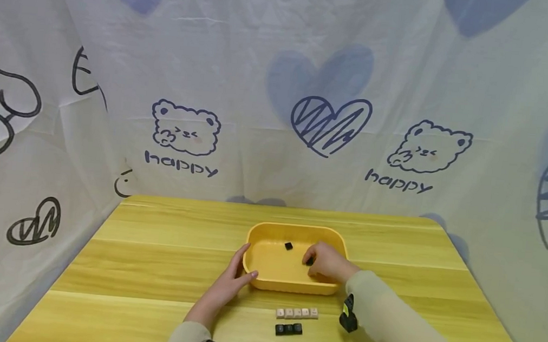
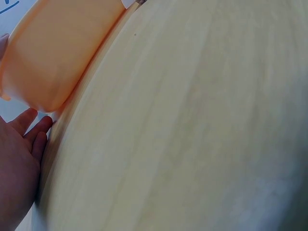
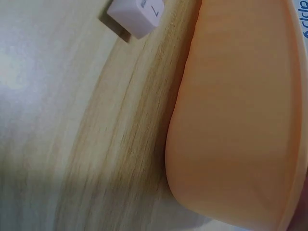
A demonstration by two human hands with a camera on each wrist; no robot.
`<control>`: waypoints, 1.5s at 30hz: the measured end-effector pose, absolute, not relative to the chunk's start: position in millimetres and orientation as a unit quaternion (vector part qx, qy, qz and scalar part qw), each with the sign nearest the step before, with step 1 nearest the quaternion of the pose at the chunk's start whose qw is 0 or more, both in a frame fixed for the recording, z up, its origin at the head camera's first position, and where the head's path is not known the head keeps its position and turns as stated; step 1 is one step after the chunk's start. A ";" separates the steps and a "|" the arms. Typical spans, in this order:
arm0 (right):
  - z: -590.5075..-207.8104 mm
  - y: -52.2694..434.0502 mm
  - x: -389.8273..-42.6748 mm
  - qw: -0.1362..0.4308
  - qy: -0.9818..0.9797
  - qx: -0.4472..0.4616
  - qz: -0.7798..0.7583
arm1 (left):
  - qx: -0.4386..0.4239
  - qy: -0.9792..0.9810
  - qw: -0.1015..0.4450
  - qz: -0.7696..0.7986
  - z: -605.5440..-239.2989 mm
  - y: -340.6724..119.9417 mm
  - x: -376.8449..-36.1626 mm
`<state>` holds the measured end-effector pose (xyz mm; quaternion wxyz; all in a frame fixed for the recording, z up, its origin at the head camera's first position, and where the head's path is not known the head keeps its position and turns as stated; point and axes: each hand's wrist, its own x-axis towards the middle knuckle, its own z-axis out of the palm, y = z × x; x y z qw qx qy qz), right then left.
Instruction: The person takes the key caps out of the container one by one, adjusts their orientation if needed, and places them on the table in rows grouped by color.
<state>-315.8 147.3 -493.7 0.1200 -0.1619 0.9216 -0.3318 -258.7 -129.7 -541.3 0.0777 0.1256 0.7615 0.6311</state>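
My left hand (image 1: pixel 234 279) holds the yellow tray (image 1: pixel 293 287) at its near left corner. Its thumb lies over the front rim and its fingers run along the left side; in the left wrist view the fingers (image 2: pixel 30 126) reach the tray's outer wall (image 2: pixel 57 57). Inside the tray, my right hand (image 1: pixel 328 261) pinches a black keycap (image 1: pixel 310 261) between thumb and fingers, partly covering it. Another black keycap (image 1: pixel 288 245) lies loose on the tray floor, towards the back. The right wrist view shows the tray's outside wall (image 3: pixel 236 110) but hides the fingertips.
In front of the tray, a row of several white keycaps (image 1: pixel 297 313) stands on the wooden table (image 1: pixel 147 279). Nearer to me is a row of three black keycaps (image 1: pixel 288 329). One white keycap (image 3: pixel 137 17) bears a 7. A printed cloth (image 1: pixel 256 153) hangs behind the table.
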 end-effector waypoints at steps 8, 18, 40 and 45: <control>-487.3 152.9 -310.2 0.117 0.911 -0.164 -0.360 | 0.135 0.754 0.076 0.638 -542.2 -129.9 -258.4; -474.0 162.0 -296.5 0.094 0.909 -0.195 -0.357 | 0.136 0.759 0.074 0.633 -543.1 -128.8 -259.6; -461.2 180.0 -247.7 0.062 0.898 -0.211 -0.382 | 0.133 0.757 0.077 0.635 -543.3 -128.9 -259.9; -459.9 179.2 -236.0 0.048 0.893 -0.228 -0.384 | 0.131 0.757 0.076 0.636 -543.6 -129.8 -260.7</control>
